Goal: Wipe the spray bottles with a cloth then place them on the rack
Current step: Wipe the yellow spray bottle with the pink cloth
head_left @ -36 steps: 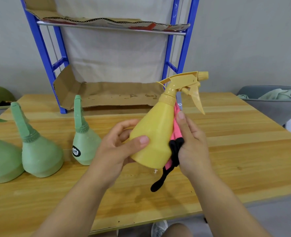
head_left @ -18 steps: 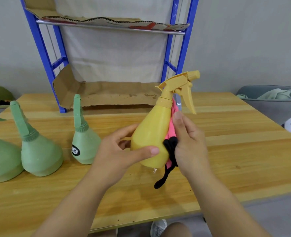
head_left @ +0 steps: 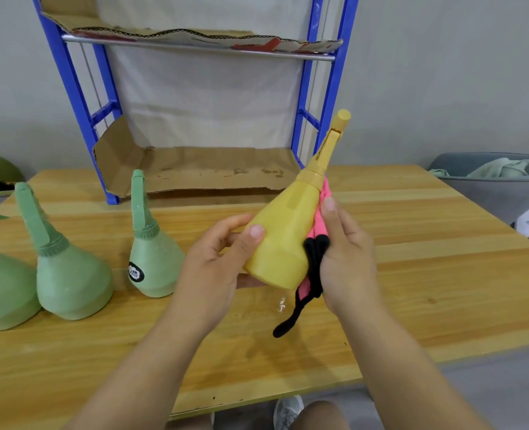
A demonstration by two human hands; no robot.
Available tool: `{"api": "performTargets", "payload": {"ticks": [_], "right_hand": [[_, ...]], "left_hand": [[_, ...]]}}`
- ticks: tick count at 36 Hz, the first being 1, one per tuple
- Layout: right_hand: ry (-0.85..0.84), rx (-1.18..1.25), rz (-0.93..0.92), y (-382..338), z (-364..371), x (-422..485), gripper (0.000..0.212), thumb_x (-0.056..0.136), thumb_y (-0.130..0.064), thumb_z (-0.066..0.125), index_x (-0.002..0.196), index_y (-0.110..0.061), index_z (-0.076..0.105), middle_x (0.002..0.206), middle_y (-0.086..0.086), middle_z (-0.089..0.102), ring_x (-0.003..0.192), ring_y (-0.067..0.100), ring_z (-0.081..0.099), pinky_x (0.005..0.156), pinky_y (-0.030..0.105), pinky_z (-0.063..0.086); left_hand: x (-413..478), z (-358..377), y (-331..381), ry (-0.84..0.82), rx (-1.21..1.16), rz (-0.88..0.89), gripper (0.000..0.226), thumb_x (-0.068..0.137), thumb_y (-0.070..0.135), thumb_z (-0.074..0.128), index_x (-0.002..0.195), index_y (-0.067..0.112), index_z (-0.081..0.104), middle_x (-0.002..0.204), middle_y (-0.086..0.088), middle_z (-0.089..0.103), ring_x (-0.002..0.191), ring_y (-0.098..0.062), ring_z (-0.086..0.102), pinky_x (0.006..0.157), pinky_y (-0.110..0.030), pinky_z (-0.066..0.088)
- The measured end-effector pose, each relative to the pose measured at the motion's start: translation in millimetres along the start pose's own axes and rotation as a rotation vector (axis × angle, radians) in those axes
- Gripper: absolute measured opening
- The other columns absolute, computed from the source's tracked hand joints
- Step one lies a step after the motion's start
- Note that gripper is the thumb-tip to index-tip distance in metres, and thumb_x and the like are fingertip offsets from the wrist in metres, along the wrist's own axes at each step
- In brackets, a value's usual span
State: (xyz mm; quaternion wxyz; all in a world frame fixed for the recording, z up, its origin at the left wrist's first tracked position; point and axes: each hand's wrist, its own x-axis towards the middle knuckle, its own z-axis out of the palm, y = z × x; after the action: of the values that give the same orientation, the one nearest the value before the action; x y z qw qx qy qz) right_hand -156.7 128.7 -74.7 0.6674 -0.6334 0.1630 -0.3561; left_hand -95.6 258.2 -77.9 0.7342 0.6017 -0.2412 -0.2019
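Observation:
A yellow spray bottle (head_left: 285,234) is held tilted above the wooden table (head_left: 427,274), its nozzle pointing up and away. My left hand (head_left: 216,268) grips its wide base, thumb on the front. My right hand (head_left: 347,259) presses a pink and black cloth (head_left: 314,252) against the bottle's right side; a black end of the cloth dangles below. Three green spray bottles (head_left: 151,252) stand on the table to the left. The blue rack (head_left: 328,88) stands behind, its shelves lined with cardboard.
A grey basket (head_left: 490,181) with pale green fabric sits off the table's right edge. The rack's lower shelf cardboard (head_left: 201,172) lies open behind the bottles. The table's front edge runs just above my shoes.
The yellow bottle has turned about its axis, so its trigger head now points away from me. My right hand and cloth stay pressed on its right side.

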Motion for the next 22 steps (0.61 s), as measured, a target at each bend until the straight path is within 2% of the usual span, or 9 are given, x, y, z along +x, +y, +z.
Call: {"api": "performTargets", "payload": {"ticks": [2, 4, 6, 8, 11, 14, 16, 19, 22], "right_hand": [[-0.001, -0.056, -0.021, 0.5, 0.6, -1.0, 0.033, 0.098, -0.038, 0.043, 0.116, -0.024, 0.067, 0.104, -0.004, 0.073, 0.103, 0.015, 0.066, 0.094, 0.039, 0.051], [-0.007, -0.093, -0.049, -0.6, 1.0, -1.4, 0.035, 0.098, -0.039, 0.042, 0.121, -0.024, 0.064, 0.106, -0.007, 0.072, 0.103, 0.01, 0.065, 0.094, 0.037, 0.051], [-0.013, -0.142, -0.09, -2.6, 0.8, -0.7, 0.029, 0.099, -0.039, 0.041, 0.111, -0.032, 0.066, 0.098, -0.011, 0.072, 0.096, 0.006, 0.065, 0.089, 0.036, 0.052], [-0.008, -0.168, -0.089, -4.8, 0.0, 0.1, 0.026, 0.099, -0.039, 0.042, 0.097, -0.038, 0.067, 0.087, -0.007, 0.071, 0.089, 0.011, 0.066, 0.088, 0.041, 0.053], [-0.022, -0.075, -0.006, -6.9, -2.9, 3.2, 0.029, 0.097, -0.038, 0.045, 0.092, -0.031, 0.073, 0.09, 0.008, 0.073, 0.094, 0.028, 0.067, 0.089, 0.052, 0.052], [-0.039, 0.062, 0.149, -8.3, -7.3, 6.3, 0.03, 0.096, -0.037, 0.049, 0.109, -0.024, 0.071, 0.094, 0.005, 0.076, 0.097, 0.025, 0.07, 0.094, 0.05, 0.052], [-0.055, 0.113, 0.187, -9.1, -9.8, 7.3, 0.03, 0.096, -0.037, 0.049, 0.108, -0.021, 0.072, 0.098, 0.007, 0.075, 0.099, 0.026, 0.07, 0.096, 0.05, 0.051], [-0.057, 0.13, 0.19, -9.2, -10.9, 6.7, 0.033, 0.097, -0.036, 0.048, 0.105, -0.016, 0.073, 0.101, 0.013, 0.074, 0.1, 0.031, 0.068, 0.096, 0.052, 0.05], [-0.016, 0.08, 0.142, -7.2, -11.7, 5.6, 0.031, 0.096, -0.035, 0.05, 0.093, -0.018, 0.075, 0.089, 0.017, 0.072, 0.085, 0.029, 0.068, 0.087, 0.05, 0.053]], "left_hand": [[-0.1, 0.4, -2.0, 0.016, 0.008, 0.026, 0.041, 0.071, 0.04, 0.059, 0.107, 0.023, 0.065, 0.105, -0.009, 0.066, 0.079, -0.007, 0.069, 0.058, -0.028, 0.057], [-1.0, 0.1, -3.7, -0.016, 0.016, 0.045, 0.04, 0.069, 0.042, 0.069, 0.106, 0.029, 0.064, 0.106, -0.004, 0.068, 0.082, -0.007, 0.07, 0.061, -0.026, 0.057], [-0.6, -1.6, -8.0, -0.038, 0.113, 0.07, 0.056, 0.057, 0.048, 0.083, 0.109, 0.037, 0.062, 0.107, 0.008, 0.069, 0.091, -0.007, 0.068, 0.067, -0.028, 0.058], [0.5, -2.0, -11.0, -0.035, 0.186, 0.076, 0.072, 0.045, 0.047, 0.084, 0.112, 0.037, 0.061, 0.108, 0.014, 0.069, 0.098, -0.006, 0.066, 0.073, -0.029, 0.058], [0.9, -3.0, -10.7, -0.075, 0.127, 0.077, 0.067, 0.045, 0.042, 0.083, 0.109, 0.029, 0.064, 0.102, 0.01, 0.071, 0.094, -0.008, 0.067, 0.071, -0.023, 0.055], [-0.4, -4.0, -8.6, -0.154, 0.059, 0.048, 0.062, 0.05, 0.039, 0.078, 0.108, 0.021, 0.064, 0.095, 0.008, 0.073, 0.087, -0.008, 0.069, 0.065, -0.018, 0.052], [-0.2, -5.0, -7.6, -0.195, 0.023, 0.025, 0.065, 0.049, 0.035, 0.08, 0.109, 0.018, 0.064, 0.095, 0.006, 0.074, 0.086, -0.008, 0.07, 0.066, -0.016, 0.052], [1.7, -6.4, -7.1, -0.219, -0.025, -0.001, 0.078, 0.041, 0.049, 0.089, 0.11, 0.021, 0.066, 0.101, 0.001, 0.073, 0.092, -0.014, 0.07, 0.069, -0.019, 0.053], [2.5, -6.3, -9.6, -0.197, -0.061, -0.019, 0.069, 0.043, 0.057, 0.086, 0.104, 0.027, 0.072, 0.101, 0.0, 0.073, 0.092, -0.016, 0.07, 0.071, -0.02, 0.053]]}}
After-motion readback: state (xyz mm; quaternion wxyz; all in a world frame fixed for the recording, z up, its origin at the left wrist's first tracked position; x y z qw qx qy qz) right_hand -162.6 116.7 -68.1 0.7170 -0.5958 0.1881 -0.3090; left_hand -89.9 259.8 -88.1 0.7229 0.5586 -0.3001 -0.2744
